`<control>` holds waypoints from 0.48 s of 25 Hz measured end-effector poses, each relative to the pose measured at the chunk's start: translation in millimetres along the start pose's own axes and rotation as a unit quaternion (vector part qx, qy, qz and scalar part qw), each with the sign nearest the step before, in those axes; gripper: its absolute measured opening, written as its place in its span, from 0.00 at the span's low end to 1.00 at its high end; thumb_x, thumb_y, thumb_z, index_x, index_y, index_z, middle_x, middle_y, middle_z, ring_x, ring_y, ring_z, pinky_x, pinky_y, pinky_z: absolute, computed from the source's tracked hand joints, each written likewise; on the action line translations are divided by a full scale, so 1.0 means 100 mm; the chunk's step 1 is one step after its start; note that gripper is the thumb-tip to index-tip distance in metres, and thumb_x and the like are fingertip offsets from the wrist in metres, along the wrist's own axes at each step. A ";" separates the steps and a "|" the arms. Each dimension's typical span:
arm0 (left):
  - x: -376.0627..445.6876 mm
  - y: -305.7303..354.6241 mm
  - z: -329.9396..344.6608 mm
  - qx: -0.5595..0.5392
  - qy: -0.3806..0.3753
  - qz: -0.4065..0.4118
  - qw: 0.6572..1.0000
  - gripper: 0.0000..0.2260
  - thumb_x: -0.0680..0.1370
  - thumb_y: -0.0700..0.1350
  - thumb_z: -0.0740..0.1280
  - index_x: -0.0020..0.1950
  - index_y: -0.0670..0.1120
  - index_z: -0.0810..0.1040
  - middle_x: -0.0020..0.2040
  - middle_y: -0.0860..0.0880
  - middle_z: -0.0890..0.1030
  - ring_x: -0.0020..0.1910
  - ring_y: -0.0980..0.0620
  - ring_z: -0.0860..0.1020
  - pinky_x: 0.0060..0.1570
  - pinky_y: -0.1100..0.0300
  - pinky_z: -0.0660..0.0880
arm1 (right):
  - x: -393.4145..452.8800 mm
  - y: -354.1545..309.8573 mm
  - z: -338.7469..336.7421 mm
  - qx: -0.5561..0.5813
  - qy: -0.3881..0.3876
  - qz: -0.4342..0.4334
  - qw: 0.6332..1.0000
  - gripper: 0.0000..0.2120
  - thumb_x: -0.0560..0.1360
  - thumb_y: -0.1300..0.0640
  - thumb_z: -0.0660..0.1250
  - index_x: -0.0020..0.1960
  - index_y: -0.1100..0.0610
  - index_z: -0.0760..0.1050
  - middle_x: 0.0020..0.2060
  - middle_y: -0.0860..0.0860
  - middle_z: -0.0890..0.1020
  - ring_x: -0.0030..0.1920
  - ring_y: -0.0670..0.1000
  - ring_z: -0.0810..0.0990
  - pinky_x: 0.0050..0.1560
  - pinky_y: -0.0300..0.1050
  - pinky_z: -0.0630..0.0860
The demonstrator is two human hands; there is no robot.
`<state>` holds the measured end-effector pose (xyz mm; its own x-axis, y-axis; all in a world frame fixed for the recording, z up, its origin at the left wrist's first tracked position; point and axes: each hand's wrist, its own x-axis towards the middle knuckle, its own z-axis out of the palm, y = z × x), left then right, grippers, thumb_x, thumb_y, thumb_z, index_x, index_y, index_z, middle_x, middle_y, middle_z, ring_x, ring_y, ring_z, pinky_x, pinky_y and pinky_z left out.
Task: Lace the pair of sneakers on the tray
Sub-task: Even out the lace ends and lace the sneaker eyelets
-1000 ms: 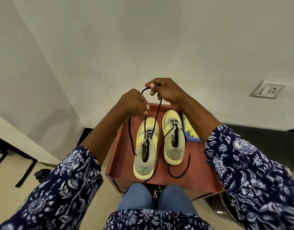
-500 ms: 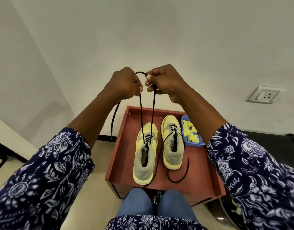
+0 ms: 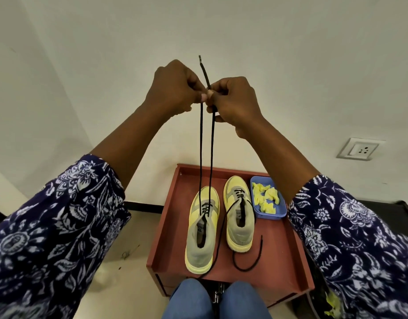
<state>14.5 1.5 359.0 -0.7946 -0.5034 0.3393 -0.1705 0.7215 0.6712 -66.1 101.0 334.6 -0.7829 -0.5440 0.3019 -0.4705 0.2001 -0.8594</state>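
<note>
Two yellow-and-grey sneakers stand side by side on a red-brown tray [image 3: 166, 229]. From the left sneaker [image 3: 201, 231] a black lace [image 3: 206, 155] runs straight up in two taut strands to my raised hands. My left hand [image 3: 175, 88] pinches one strand, and my right hand [image 3: 232, 100] pinches the other, knuckles nearly touching. One lace tip pokes up above the hands. The right sneaker [image 3: 239, 215] is partly laced, and its black lace ends [image 3: 249, 261] trail loose over the tray floor.
A small blue tub [image 3: 278, 215] of crumpled yellow paper sits on the tray at the right sneaker's toe. A wall socket [image 3: 359, 149] is on the white wall at right. My knees in blue jeans [image 3: 216, 300] touch the tray's near edge.
Both hands have risen higher with the lace, pulling its two strands straight and taut above the left sneaker. The loop seen between the hands earlier is gone, and a lace tip sticks up.
</note>
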 end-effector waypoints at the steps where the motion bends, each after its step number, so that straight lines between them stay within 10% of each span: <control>1: 0.02 0.03 -0.03 -0.010 0.009 0.009 1.000 0.07 0.71 0.43 0.72 0.47 0.42 0.83 0.36 0.46 0.80 0.31 0.51 0.77 0.33 0.62 0.78 | 0.00 -0.04 -0.01 -0.002 0.004 -0.008 1.000 0.05 0.76 0.61 0.64 0.44 0.60 0.78 0.36 0.54 0.81 0.36 0.49 0.81 0.39 0.49 0.81; 12: 0.15 0.20 -0.03 -0.254 0.116 -0.092 0.956 0.16 0.70 0.37 0.72 0.52 0.43 0.70 0.43 0.46 0.79 0.38 0.52 0.78 0.40 0.58 0.78 | 0.12 -0.37 -0.13 0.031 0.068 -0.007 0.997 0.06 0.75 0.61 0.64 0.45 0.63 0.77 0.44 0.59 0.83 0.41 0.56 0.81 0.37 0.52 0.81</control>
<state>0.8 6.8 379.4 -0.6179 -0.7337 0.2825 0.0568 0.3167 0.9468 -63.9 97.7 375.9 -0.8261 -0.4305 0.3636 -0.4594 0.1408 -0.8770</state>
